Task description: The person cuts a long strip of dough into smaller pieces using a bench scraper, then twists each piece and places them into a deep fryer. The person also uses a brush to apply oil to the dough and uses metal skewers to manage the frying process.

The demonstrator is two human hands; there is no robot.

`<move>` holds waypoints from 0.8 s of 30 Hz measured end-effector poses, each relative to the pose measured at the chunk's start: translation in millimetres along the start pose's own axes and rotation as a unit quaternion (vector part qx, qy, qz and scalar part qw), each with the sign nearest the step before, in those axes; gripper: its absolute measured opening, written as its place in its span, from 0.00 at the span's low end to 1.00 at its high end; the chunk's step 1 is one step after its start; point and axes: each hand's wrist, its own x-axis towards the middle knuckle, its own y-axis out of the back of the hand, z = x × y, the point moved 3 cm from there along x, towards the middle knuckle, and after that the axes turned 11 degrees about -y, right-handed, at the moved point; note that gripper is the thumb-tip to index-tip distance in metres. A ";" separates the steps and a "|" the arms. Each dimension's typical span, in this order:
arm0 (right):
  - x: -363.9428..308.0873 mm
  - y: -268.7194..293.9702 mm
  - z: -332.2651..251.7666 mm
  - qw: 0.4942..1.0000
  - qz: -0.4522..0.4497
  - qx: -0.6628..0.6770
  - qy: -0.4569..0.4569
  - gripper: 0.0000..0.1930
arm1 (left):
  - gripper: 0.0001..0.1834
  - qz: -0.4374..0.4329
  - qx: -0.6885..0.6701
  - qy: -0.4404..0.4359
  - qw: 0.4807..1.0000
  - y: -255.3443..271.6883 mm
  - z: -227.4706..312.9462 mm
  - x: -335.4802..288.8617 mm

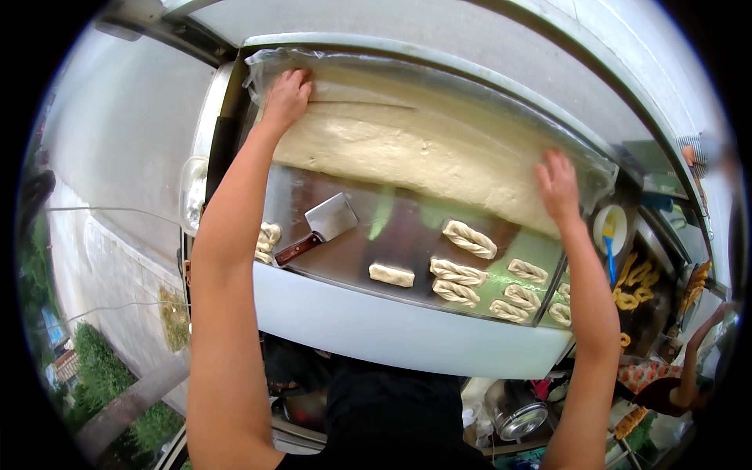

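A wide, thick slab of pale dough (pixel 368 145) lies along the far side of the metal worktop (pixel 392 227). Clear plastic film (pixel 446 88) covers its far part. At the film's left end, my left hand (pixel 290 95) has its fingers curled closed on it. My right hand (pixel 558 186), slightly blurred, pinches the film over the slab's right end. Nearer to me lie a dough scraper (pixel 330 217) with a wooden handle, a plain dough strip (pixel 391 275), and several twisted dough pieces (pixel 458 272).
A white board (pixel 392 325) forms the near edge. At the right stand a white bowl (pixel 609 222) with a blue-handled brush (pixel 610 251) and several golden fried twists (pixel 638 280). A metal pot (pixel 521 411) is below. Another person's arm (pixel 693 352) shows at far right.
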 end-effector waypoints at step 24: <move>-123.7 8.9 -312.8 0.899 -0.239 0.366 0.025 0.23 | 0.11 0.043 0.004 0.308 0.950 168.7 74.3 -218.5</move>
